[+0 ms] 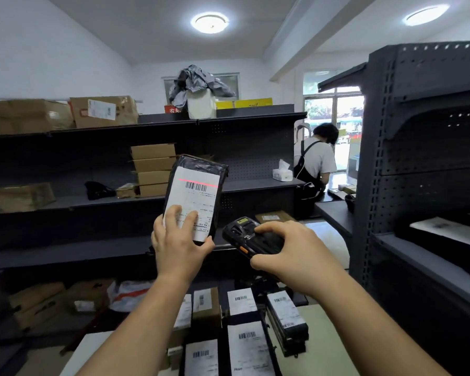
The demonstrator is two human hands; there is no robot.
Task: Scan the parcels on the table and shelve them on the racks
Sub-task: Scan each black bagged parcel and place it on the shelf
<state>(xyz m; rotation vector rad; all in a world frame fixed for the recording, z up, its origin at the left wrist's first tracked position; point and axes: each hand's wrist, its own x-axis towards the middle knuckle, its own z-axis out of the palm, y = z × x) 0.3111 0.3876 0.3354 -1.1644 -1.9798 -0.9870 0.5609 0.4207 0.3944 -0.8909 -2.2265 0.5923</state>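
Left hand (178, 244) grips black parcel (196, 196) upright, above the table (329, 337); right hand (285, 246) wraps the scanner (251, 236); red beam sits just above barcode (196, 187); pt lower, keep label flat & steady.

White walls (38, 63) left and far; white ceiling (147, 42) crossed by a slanting beam (310, 31). Round lamp (210, 22) lit at far centre, second lamp (425, 14) lit at right. Dark rack (242, 123) along the far wall; right rack (418, 147) near, perforated back. Between them, far right, tall window (334, 109), bright, green outside. Small window (228, 82) high on the far wall, partly hidden. Pale floor (329, 240) beyond. Pale table (326, 348) near.
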